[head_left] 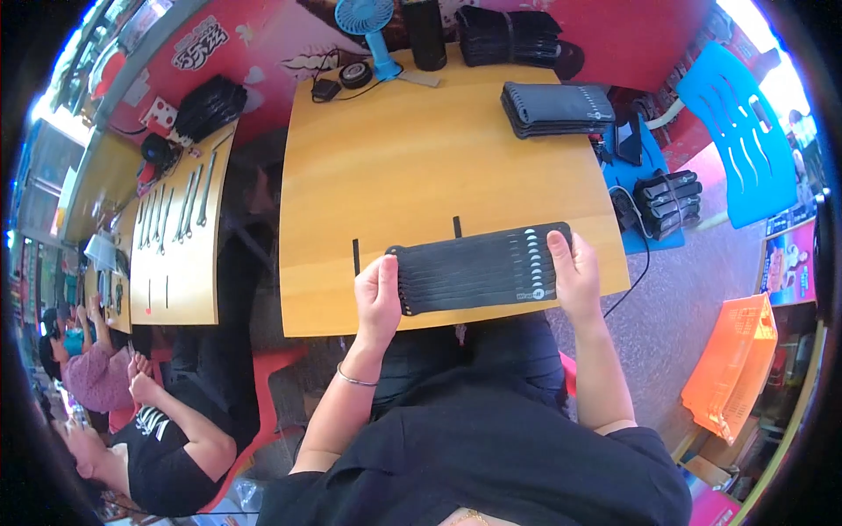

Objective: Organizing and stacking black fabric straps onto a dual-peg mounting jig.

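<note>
Over the near edge of the wooden table (386, 158), a flat bundle of black straps (478, 270) is stretched out between my two hands. The straps overlap like a fan, with rounded ends and a row of pale marks near the right end. My left hand (379, 294) pinches the left end, thumb on top. At the opposite end my right hand (574, 273) grips the corner, its thumb also on top. The fingers beneath are hidden. Just beyond the bundle, two short dark strips (356, 257) lie on the tabletop.
A stack of similar straps (561, 110) sits at the table's far right, with a tied bundle (509, 37) behind. At the back stand a blue fan (368, 22) and a black cylinder (424, 35). A blue stool (653, 167) holds more bundles. People work at left.
</note>
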